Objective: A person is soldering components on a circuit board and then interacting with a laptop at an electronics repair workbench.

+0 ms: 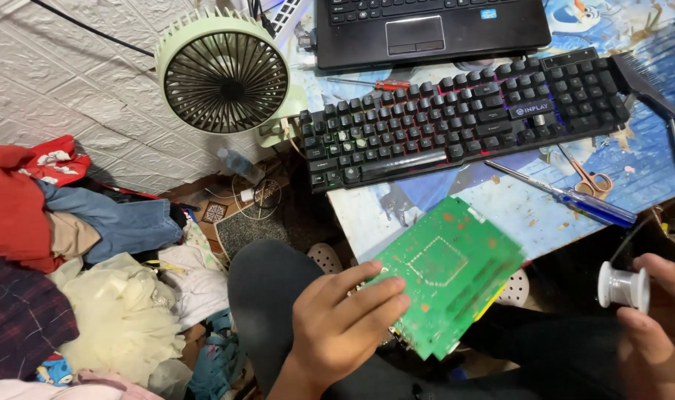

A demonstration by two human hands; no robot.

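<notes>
Preparation for soldering: left hand (337, 326) grasping green rectangular printed circuit board (449, 270) over lap below table edge; right hand (660, 326) clasping small white solder-wire spool (623, 287); next, judged, wire end freed

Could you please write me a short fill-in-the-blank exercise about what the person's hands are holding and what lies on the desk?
1. The left hand holds a ____ circuit board.
2. The right hand holds a small white ____ of wire.
3. The round fan stands to the ____ of the black keyboard.
4. A pair of ____ lies near the blue-handled screwdriver.

Missing words: green; spool; left; scissors
</notes>
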